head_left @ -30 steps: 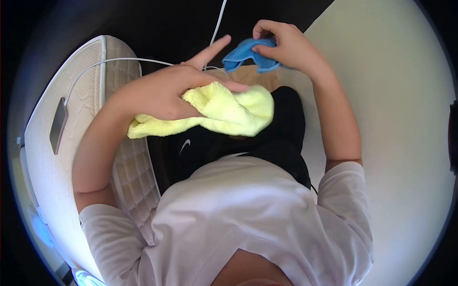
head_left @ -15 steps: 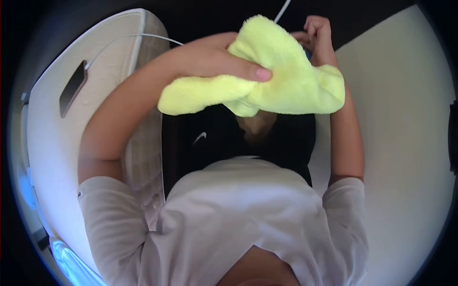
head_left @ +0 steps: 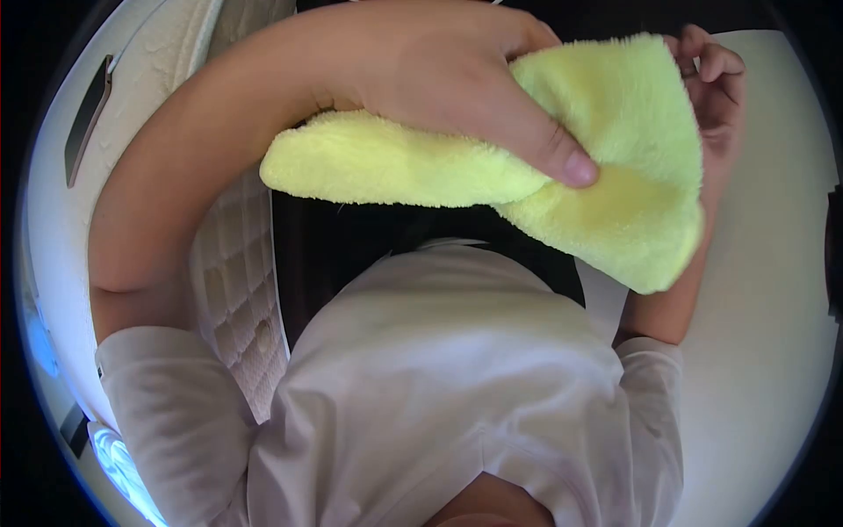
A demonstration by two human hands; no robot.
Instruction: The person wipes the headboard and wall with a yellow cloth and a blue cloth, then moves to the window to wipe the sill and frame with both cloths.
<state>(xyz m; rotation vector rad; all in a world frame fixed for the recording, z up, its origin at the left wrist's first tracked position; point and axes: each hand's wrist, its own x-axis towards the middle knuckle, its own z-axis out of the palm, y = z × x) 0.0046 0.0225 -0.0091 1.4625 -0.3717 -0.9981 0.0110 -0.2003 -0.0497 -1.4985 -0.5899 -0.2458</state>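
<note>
A fluffy yellow cloth (head_left: 628, 224) hangs in front of my chest, bunched at its middle with one end stretching left and a wider part spread to the right. My left hand (head_left: 465, 83) is closed on it, thumb pressed on the front; the other fingers are hidden behind the cloth. Just past the cloth's right edge is my right hand (head_left: 720, 105), palm partly showing, fingers loosely bent and apart. Nothing shows in the right palm, though part of that hand is hidden by the cloth.
On the left a quilted mattress (head_left: 233, 272) stands beside me, with a phone (head_left: 89, 123) on it. A white cable (head_left: 136, 35) runs up from the phone. To the right is a broad pale surface (head_left: 773, 263).
Both hands and the cloth have moved right and look larger, closer to the camera. The cloth's right part has spread out. My right hand's fingers have loosened from a tighter curl.
</note>
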